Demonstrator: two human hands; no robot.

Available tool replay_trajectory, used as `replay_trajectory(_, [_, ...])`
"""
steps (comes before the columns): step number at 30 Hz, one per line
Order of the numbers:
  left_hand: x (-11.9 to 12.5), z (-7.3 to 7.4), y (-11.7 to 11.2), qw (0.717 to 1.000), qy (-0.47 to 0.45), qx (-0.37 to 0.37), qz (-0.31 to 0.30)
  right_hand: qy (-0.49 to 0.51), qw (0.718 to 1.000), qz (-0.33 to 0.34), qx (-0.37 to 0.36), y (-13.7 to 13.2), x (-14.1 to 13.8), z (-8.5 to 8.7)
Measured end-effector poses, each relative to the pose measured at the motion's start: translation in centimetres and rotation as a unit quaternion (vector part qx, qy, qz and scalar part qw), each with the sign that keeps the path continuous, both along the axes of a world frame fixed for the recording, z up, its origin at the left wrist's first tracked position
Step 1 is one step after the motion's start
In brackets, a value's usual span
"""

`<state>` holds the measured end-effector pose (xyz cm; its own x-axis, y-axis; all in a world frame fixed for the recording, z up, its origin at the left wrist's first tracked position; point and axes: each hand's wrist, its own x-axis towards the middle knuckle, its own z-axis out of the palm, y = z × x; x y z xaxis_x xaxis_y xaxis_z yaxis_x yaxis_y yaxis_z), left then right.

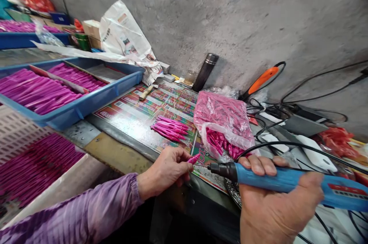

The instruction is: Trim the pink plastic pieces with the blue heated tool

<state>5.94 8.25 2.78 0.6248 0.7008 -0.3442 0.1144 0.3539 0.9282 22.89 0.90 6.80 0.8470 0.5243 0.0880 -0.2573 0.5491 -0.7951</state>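
A person's left hand [163, 171] pinches a small pink plastic piece [194, 158] just beside the black tip of a blue corded handheld tool [276, 178], wrapped in the right hand [276, 207]. Loose pink pieces [169, 129] and a pink-filled plastic bag [222, 115] lie on a printed mat [129, 115] on the tabletop [82, 133].

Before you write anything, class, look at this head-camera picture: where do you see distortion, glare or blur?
Head view: the wide lens stretches the edges, slanting the blue tray; glare shines on the plastic bag; the right hand looks sharp, without clear motion blur.
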Motion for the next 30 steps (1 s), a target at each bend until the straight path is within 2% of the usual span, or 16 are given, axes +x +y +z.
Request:
replay_trajectory(4, [0.2, -0.1, -0.2, 0.999, -0.016, -0.046, 0.001, 0.000, 1.000, -0.006, -0.003, 0.1, 0.3, 0.0])
replay_trajectory(9, [0.4, -0.9, -0.2, 0.997, -0.046, -0.060, 0.009, -0.012, 1.000, -0.014, -0.013, 0.2, 0.3, 0.0])
replay_trajectory(12, [0.3, -0.9, -0.2, 0.997, -0.047, -0.068, 0.008, -0.020, 1.000, -0.014, -0.017, 0.3, 0.4, -0.1])
replay_trajectory(19, [0.0, -0.5, -0.4, 0.997, -0.021, -0.074, 0.011, -0.016, 0.999, -0.017, -0.022, 0.5, 0.3, -0.3])
replay_trajectory(30, [0.0, -1.1, 0.0, 0.998, -0.021, -0.060, 0.001, -0.022, 0.999, -0.017, -0.022, 0.5, 0.7, -0.6])
